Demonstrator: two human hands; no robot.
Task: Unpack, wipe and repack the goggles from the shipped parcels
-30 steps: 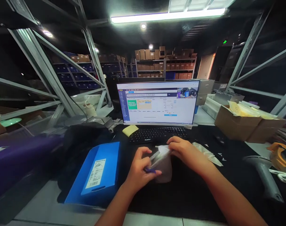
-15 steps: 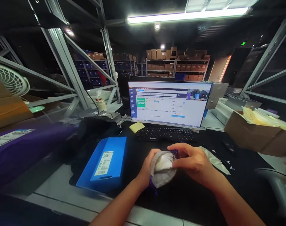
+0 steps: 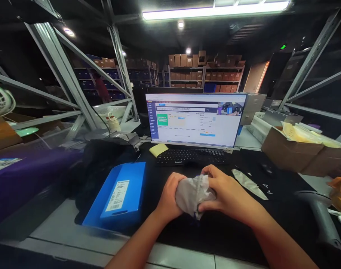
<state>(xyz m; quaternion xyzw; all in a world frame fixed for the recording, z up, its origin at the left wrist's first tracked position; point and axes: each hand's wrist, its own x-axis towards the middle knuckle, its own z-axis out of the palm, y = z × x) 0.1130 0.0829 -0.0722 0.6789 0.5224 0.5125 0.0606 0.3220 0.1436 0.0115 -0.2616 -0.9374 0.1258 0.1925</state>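
Observation:
A small grey plastic pouch [image 3: 191,194], crumpled and with a bit of purple showing at its lower edge, is held above the black desk mat [image 3: 232,228]. My left hand [image 3: 168,198] grips its left side with fingers curled. My right hand [image 3: 228,194] is wrapped over its right side and top. Both hands hover just in front of the black keyboard [image 3: 190,157], under the lit monitor [image 3: 195,119].
A blue tray with a white label [image 3: 117,194] lies left of my hands beside a black bag [image 3: 103,160]. A yellow sticky pad [image 3: 158,150], a grey strip [image 3: 249,184], a cardboard box of envelopes [image 3: 296,149] and a grey handheld scanner [image 3: 316,216] stand around.
The pouch has been bunched up tighter between both hands, and the hands have shifted slightly nearer to me. The camera view has swung a little.

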